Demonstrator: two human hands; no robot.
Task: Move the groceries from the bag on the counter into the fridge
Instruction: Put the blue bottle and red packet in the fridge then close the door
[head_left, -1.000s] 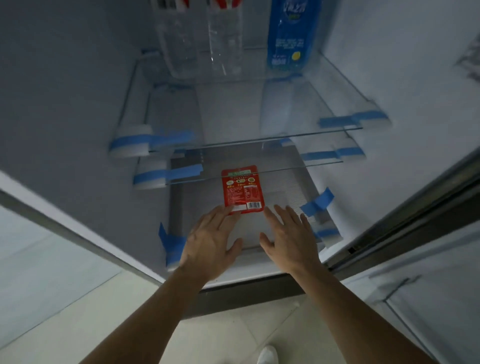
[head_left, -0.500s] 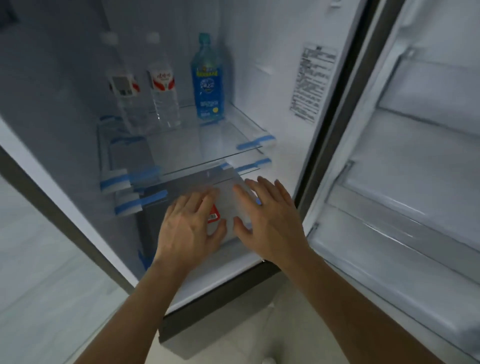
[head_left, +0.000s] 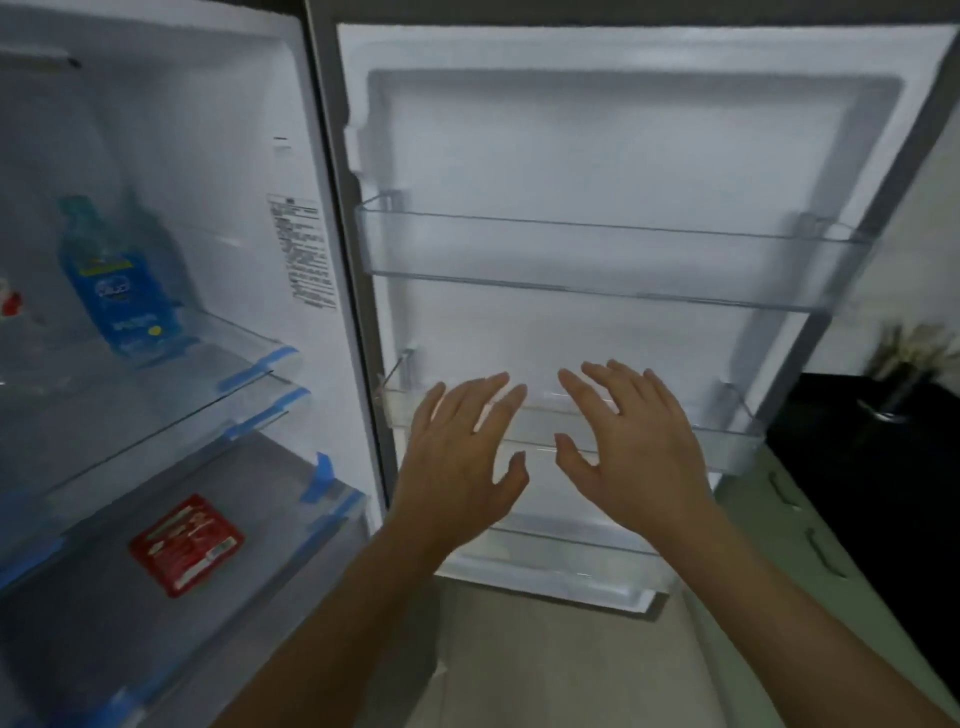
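1. Red sealed packet: lies flat, printed side up, on the grey bottom shelf inside the fridge, well apart from both grips.
2. Handling (judged): the packet appears thin, light and flexible, with a slick film skin. Lying flush, it offers little to a hold from above. A pinch at a sealed edge or corner, or fingers slid beneath the near edge, would likely serve best. It should tolerate a firm pinch but may buckle if lifted by one corner.
3. Left grip and right grip: both released, fingers straight and spread, holding nothing. They hover side by side before the middle door bin; whether the fingertips touch it cannot be told.
4. Count, groceries in view: one red packet; one blue bottle upright on the upper of the glass shelves; one clear red-labelled bottle, cut off by the left edge, so further bottles cannot be excluded.
5. Count, storage: two glass shelves above the grey one; three door bins, namely the upper door bin, the middle, and the lowest door bin, none visibly holding anything.
6. Dark surface, far right: the bag is not in view, so the remaining groceries cannot be counted.
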